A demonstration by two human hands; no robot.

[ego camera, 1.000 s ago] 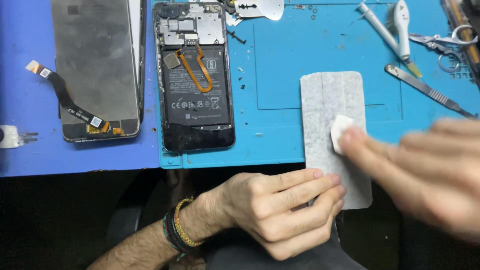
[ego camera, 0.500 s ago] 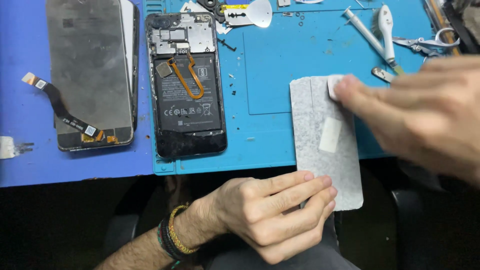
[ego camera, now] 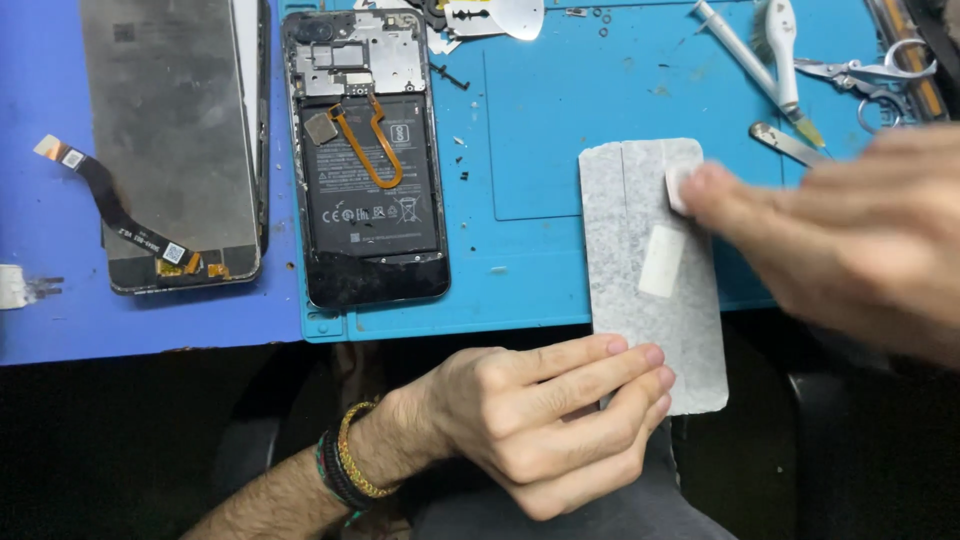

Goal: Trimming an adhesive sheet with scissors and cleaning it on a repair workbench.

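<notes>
opened phone (ego camera: 368, 160) beside grey sheet (ego camera: 650, 270)

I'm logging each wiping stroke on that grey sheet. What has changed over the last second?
The right hand carried the small white pad from the grey sheet's middle up to its top right corner, uncovering a white strip at the centre. The left hand stayed pressed on the sheet's lower edge; the opened phone stayed put.
</notes>
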